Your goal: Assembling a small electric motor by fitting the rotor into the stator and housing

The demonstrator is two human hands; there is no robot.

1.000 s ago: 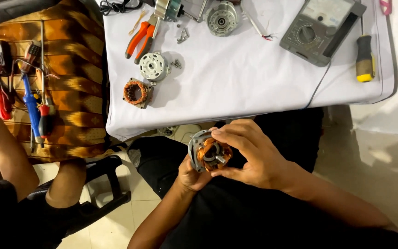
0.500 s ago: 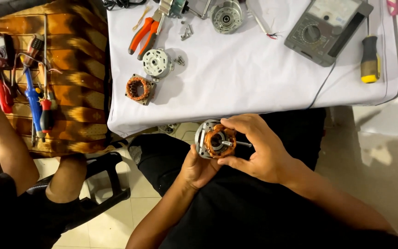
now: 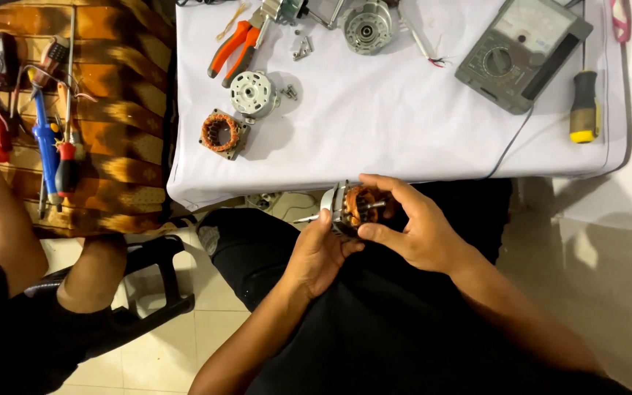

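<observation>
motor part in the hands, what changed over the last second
The motor part turned in the grip: its copper windings faced up at the camera, and now it lies more on its side with the shaft pointing left. Both the left hand and right hand kept hold. The pliers, meter and other parts on the white cloth stayed put.

Grey multimeter (image 3: 522,51) at upper right of the white table cloth (image 3: 404,139), lying tilted. Its pale rectangular meter face sits at the top end of the case, toward the cloth's far edge; a round black dial lies below it, nearer the cloth's middle; a dark strip runs along the case's right side. Markings too small to make out. A thin wire runs from the case down toward the cloth's near edge. No packages, labels or signs seen elsewhere on the cloth.
</observation>
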